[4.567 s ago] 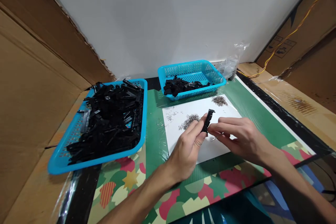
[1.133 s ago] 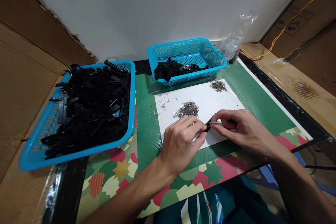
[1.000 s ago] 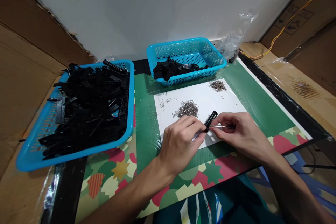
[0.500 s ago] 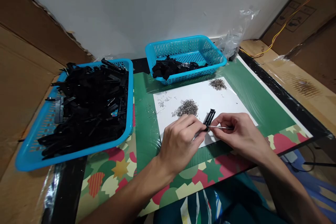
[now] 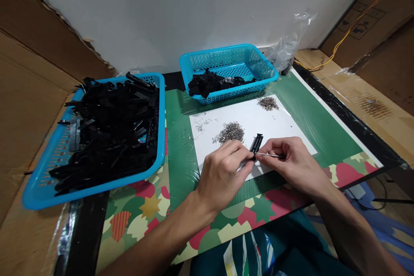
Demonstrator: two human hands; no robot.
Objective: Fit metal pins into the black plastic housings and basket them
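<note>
My left hand [image 5: 223,166] pinches the near end of a slim black plastic part [image 5: 257,142], which points away from me above the white sheet [image 5: 207,148]. Between the fingers of my right hand [image 5: 291,159] is a thin metal rod-like tool [image 5: 268,154], its tip meeting the black part close to my left fingertips. Whether a small metal piece sits at that tip is too small to tell. Just beyond my left hand lies a heap of tiny metal springs or clips [image 5: 232,133]. A smaller metal heap [image 5: 268,103] is at the sheet's far right.
A blue basket [image 5: 161,129] piled with black plastic parts stands at left. Another blue basket [image 5: 239,90], holding fewer parts, is at the back beside a clear plastic bag [image 5: 287,49]. Loose metal bits [image 5: 201,126] are scattered at the sheet's left. A yellow cable [image 5: 339,45] runs at right.
My right hand and the tool have shifted slightly left, closer to my left fingertips. The black part has tilted a little more upright in view. My left hand keeps its grip.
</note>
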